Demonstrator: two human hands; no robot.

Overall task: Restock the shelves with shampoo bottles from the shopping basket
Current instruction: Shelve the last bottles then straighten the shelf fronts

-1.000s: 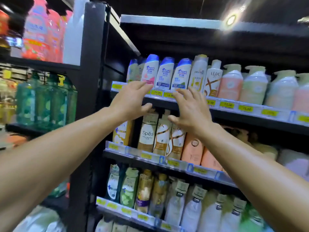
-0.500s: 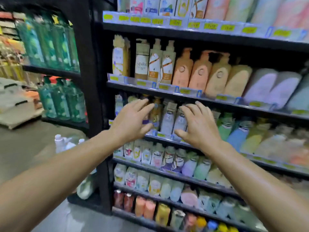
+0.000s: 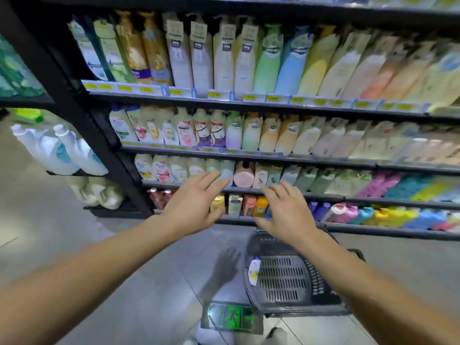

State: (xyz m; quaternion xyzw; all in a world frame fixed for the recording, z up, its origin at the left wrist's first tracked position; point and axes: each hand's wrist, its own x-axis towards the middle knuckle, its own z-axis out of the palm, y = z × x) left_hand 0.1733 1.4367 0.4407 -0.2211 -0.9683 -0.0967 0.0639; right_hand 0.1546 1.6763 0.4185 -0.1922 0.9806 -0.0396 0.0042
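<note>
A black plastic shopping basket point(image 3: 321, 285) stands on the grey floor below the shelves. One white shampoo bottle point(image 3: 254, 270) with a blue cap leans against its left inner wall. My left hand point(image 3: 191, 205) and my right hand point(image 3: 286, 210) are both stretched out with spread, straight fingers and hold nothing. They hover in front of the lower shelves, above the basket's far rim. My right forearm crosses over the basket's right side and hides part of it.
A black shelving unit point(image 3: 249, 100) holds rows of shampoo and body-wash bottles on several levels with yellow price tags. A side rack at the left carries white bottles point(image 3: 57, 150). A green sign point(image 3: 231, 317) is reflected on the floor.
The view has tilted down from the top shelves to the lower shelves and floor. Both empty hands dropped with it, and the basket has come into view.
</note>
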